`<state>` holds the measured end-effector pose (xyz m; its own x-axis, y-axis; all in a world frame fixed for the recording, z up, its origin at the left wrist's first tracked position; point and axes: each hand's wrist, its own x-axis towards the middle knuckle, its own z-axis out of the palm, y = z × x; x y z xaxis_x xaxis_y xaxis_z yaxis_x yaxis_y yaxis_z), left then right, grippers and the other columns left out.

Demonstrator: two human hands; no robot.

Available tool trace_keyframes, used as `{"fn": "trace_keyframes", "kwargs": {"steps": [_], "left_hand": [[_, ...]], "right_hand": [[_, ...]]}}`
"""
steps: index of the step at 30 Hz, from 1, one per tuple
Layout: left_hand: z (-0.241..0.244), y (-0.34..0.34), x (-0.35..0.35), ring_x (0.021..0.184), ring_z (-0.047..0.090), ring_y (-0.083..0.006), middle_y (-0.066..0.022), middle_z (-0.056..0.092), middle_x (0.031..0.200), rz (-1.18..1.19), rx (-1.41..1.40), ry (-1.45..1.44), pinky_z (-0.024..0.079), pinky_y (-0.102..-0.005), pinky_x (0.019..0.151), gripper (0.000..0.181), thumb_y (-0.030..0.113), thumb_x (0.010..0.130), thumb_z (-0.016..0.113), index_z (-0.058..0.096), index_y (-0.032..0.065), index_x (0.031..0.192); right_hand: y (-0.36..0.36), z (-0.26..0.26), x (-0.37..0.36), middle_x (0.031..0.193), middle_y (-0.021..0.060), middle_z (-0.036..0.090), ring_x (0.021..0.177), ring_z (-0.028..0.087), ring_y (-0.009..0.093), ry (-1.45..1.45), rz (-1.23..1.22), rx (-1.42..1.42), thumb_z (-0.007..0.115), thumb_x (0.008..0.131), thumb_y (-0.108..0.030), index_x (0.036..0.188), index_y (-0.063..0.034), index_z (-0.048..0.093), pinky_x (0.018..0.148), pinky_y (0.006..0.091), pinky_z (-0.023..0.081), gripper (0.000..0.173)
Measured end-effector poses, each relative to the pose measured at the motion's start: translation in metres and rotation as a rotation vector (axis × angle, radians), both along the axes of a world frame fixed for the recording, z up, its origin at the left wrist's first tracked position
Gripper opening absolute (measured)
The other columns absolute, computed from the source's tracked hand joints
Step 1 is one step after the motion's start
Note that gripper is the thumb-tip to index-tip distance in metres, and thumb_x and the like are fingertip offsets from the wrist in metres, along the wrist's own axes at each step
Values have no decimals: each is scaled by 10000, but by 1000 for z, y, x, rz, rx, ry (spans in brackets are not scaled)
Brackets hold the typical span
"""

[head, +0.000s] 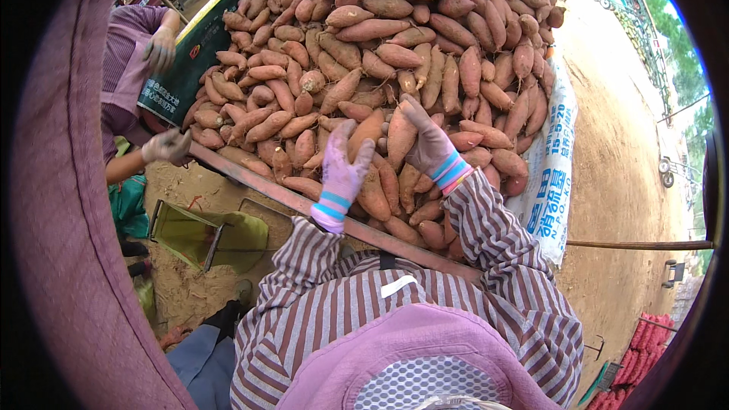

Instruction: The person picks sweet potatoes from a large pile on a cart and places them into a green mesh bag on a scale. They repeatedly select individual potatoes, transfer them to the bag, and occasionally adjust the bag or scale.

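A large heap of reddish-brown sweet potatoes [342,51] fills the view in front of me. My left hand [343,162], in a dusty lilac knit glove with a blue-striped cuff, grips one sweet potato [369,130] between thumb and fingers. Close beside it, my right hand [431,139], gloved the same way, holds another sweet potato [400,135] upright by its side, the thumb near its top. Both held roots are just above the near part of the heap, their tips pointing away from me. Some fingers are hidden behind the roots.
A reddish metal rail [273,191] borders the heap at my waist. A co-worker's gloved hand [168,146] is at its left end, near a dark green printed panel [185,62]. A yellow-green stool [228,233] stands on sandy ground. A white printed sack [549,182] drapes the right side.
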<state>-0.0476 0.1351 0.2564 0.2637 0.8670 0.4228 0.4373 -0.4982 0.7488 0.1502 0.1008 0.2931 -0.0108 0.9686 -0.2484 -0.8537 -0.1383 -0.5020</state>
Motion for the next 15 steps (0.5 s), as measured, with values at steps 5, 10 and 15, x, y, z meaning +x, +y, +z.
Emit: {"fn": "trace_keyframes", "kwargs": {"steps": [5,10,15], "left_hand": [[37,-35,15,1161,595,-188,-96,611,1275,-316,-684,-510,512,-311,1013,560,290,1004,684,494,-28,1424],[36,-38,6,985,657,-168,-58,607,1217,-473,-1165,-757,610,-362,856,596,253,988,695,422,74,1487],[40,-34,2,977,689,-161,-92,623,1222,-444,-942,-535,608,-285,757,611,261,976,704,433,31,1473]], "right_hand": [[-9,-4,-20,1365,147,545,1133,620,255,-244,-98,95,678,891,41,1639,-153,224,947,366,558,896],[-18,-12,-28,1264,132,597,1098,634,238,-441,51,198,688,920,-25,1493,-90,443,948,380,558,627],[-16,-13,-32,1144,79,608,1143,584,198,-1204,-63,415,673,986,-123,1169,-12,652,1029,325,456,215]]}}
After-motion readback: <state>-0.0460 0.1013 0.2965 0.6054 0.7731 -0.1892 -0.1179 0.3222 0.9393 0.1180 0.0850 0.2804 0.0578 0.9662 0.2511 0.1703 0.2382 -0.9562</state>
